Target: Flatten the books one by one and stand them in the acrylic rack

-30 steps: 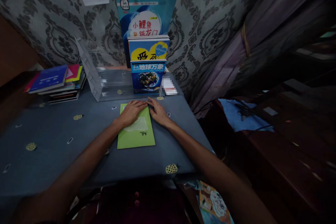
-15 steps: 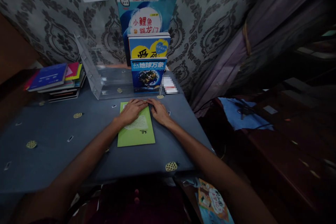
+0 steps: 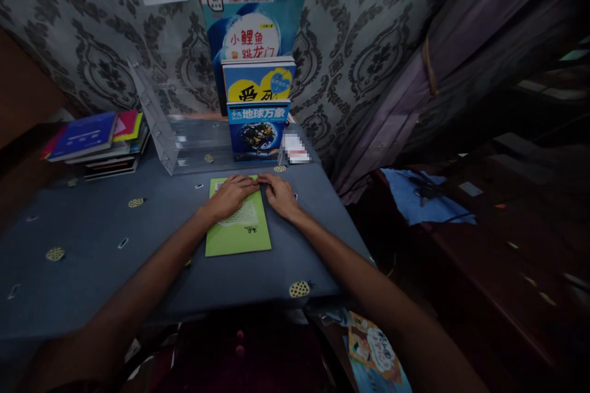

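A thin green book (image 3: 237, 238) lies on the cloth-covered table with text on its upward face. My left hand (image 3: 230, 196) rests over the book's upper part, fingers stretched out toward the top right corner and covering some of the print. At that same corner, my right hand (image 3: 280, 196) touches the book's edge with its fingertips, the fingers extended and the thumb lower along the side. The fingertips of both hands nearly meet there. Just beyond them stands a clear tiered book rack (image 3: 159, 135) with a blue earth-picture book (image 3: 258, 135) on its front tier.
Taller books, including a teal picture book (image 3: 253, 18), stand on the tiers behind. A pile of books (image 3: 92, 138) lies left of the rack. The patterned curtain (image 3: 341, 18) hangs behind. Right of the table is a dark red surface with a blue cloth (image 3: 415, 199).
The view has shifted slightly. Both hands keep the same places on the green book, and the book itself has not visibly moved on the table.
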Demonstrator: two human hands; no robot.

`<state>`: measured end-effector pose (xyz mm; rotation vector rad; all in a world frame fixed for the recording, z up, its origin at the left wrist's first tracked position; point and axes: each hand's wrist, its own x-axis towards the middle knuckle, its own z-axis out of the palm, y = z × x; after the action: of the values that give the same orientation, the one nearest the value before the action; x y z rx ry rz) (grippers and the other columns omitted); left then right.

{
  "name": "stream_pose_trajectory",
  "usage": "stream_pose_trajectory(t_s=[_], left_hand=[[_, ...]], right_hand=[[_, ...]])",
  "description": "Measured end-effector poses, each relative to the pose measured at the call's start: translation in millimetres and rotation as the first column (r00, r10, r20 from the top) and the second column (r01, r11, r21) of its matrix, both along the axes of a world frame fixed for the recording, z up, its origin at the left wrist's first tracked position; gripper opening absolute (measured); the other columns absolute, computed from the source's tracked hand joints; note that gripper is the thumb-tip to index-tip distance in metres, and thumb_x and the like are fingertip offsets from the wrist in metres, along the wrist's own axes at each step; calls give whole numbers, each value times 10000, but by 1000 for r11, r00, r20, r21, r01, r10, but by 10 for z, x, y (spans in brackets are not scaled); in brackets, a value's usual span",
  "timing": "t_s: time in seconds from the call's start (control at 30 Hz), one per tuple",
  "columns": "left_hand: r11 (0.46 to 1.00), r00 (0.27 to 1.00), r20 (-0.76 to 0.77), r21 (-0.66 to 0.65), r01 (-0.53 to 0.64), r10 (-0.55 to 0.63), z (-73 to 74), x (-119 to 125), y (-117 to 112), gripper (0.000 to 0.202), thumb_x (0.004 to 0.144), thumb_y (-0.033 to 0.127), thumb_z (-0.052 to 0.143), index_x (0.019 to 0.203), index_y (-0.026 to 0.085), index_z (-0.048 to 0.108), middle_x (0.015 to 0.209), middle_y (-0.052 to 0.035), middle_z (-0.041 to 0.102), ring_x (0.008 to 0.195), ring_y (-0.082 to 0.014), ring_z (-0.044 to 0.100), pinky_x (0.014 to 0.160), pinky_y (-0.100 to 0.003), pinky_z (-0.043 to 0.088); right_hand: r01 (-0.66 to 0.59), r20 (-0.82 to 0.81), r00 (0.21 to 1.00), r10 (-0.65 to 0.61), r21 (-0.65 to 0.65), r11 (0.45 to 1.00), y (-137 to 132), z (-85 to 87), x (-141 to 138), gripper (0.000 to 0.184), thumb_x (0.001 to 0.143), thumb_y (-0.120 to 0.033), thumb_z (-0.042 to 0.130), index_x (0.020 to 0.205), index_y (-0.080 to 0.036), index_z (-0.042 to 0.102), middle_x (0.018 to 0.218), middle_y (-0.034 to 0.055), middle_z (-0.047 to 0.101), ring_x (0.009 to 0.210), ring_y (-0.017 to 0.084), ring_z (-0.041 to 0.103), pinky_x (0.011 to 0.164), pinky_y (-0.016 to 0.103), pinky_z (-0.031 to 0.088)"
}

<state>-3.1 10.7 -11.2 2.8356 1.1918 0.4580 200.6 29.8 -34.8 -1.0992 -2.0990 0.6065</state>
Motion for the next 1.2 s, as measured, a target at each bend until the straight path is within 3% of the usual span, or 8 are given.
stream_pose_trajectory(t_s=[0.43, 0.67, 0.97, 1.2], left_hand=[[999, 1000, 24, -37, 13, -12, -74, 5, -143, 495, 938, 55, 447, 1371, 225, 617, 1400, -81, 647, 1342, -231, 542, 1128, -456, 406], [998, 997, 50, -20, 61, -60, -61, -9, -237, 491, 938, 46, 427, 1360, 208, 618, 1387, -93, 655, 1343, -234, 554, 1101, -465, 421], [998, 997, 50, -26, 64, -63, -74, -12, -195, 496, 928, 50, 451, 1365, 208, 624, 1375, -103, 664, 1331, -249, 564, 1091, -476, 430], [993, 989, 108, -36, 109, -105, -45, -39, -238, 499, 931, 48, 430, 1337, 238, 649, 1357, -74, 680, 1318, -243, 577, 1091, -502, 436]], right_hand=[[-10, 57, 998, 9, 25, 1000, 2, -10, 0, 537, 817, -11, 449, 1277, -189, 663, 1234, 88, 734, 1179, 246, 655, 1069, 458, 507], [-197, 112, 976, 187, 92, 976, 19, -8, 99, 594, 797, 27, 458, 1301, -183, 691, 1331, 111, 698, 1267, 264, 608, 1115, 511, 478], [-221, 157, 966, 206, 84, 972, 46, -81, 150, 639, 813, 38, 454, 1381, -198, 629, 1450, 107, 616, 1358, 258, 557, 1148, 530, 442], [-337, 143, 933, 329, 32, 941, 68, -92, 249, 689, 784, 31, 446, 1417, -194, 595, 1490, 97, 579, 1425, 232, 496, 1209, 509, 381]])
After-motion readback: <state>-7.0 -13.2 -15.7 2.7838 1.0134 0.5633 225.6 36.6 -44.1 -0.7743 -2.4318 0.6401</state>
